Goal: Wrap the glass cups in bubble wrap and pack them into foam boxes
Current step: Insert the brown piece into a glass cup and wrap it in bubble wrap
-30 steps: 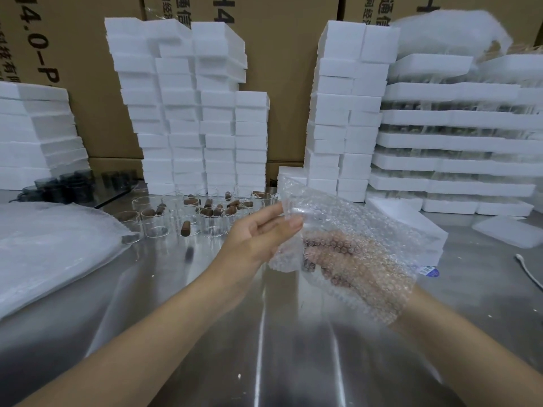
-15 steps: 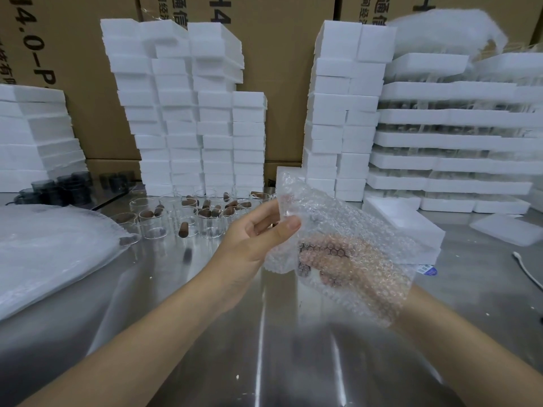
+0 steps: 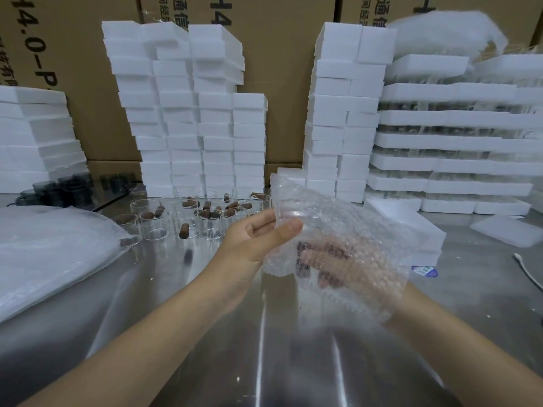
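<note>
A sheet of bubble wrap (image 3: 346,227) hangs in the air over the steel table (image 3: 264,348). It covers my right hand (image 3: 338,259), whose fingers show blurred through it. They reach to a glass cup (image 3: 296,224) with a brown cork (image 3: 302,261) inside the wrap. My left hand (image 3: 258,236) pinches the wrap's left edge against the cup with its thumb on top. Several more glass cups (image 3: 182,218) with corks stand on the table behind. Stacks of white foam boxes (image 3: 191,113) rise at the back.
A pile of bubble wrap sheets (image 3: 50,251) lies at the left. Dark cups (image 3: 58,189) stand at the far left. Foam boxes (image 3: 411,224) and a lid (image 3: 505,230) lie at the right beside stacked foam trays (image 3: 452,142). A white cable (image 3: 529,274) runs along the right edge. Cardboard cartons (image 3: 282,69) form the back wall.
The wrap's upper left corner has folded a little further over the cup under my left thumb. Both hands stay in nearly the same place.
</note>
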Available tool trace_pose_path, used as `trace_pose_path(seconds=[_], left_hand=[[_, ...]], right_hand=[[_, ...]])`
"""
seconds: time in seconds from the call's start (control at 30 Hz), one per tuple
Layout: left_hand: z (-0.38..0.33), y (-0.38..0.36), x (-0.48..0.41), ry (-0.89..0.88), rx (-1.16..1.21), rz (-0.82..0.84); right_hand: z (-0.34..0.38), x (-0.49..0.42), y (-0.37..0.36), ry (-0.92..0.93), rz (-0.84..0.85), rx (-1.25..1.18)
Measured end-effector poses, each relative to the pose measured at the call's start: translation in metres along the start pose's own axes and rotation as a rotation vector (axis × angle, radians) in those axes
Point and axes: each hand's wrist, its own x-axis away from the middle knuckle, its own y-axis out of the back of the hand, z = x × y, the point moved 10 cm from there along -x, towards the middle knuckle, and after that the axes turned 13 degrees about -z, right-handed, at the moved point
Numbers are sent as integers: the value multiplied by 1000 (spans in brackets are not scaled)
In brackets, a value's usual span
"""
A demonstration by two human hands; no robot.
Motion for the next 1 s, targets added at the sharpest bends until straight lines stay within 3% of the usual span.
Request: trace_pose_path(seconds=[0.07,0.13,0.23,0.3,0.33,0.43,0.53,0.6,0.8,1.0], left_hand=[[0,4,-2,26,41,-28],[2,12,-5,66,108,-80],[8,23,-9,121,177,-131],[11,24,-10,152,218,-131],[11,25,-9,165,223,-150],[11,27,-8,165,181,-193],[15,24,-7,167,163,-164],[13,20,-5,162,157,-127],[11,10,-1,120,-27,-87],[12,1,6,149,-32,-59]], right_hand=[[17,2,-2,110,-8,161],[56,16,2,442,-110,297],[87,48,19,751,-301,278],[96,51,24,827,-406,271],[100,47,23,814,-447,254],[96,22,20,588,-328,26],[82,36,-2,620,-161,255],[67,39,-4,587,-121,273],[56,15,3,309,4,25],[55,12,6,145,114,-390]])
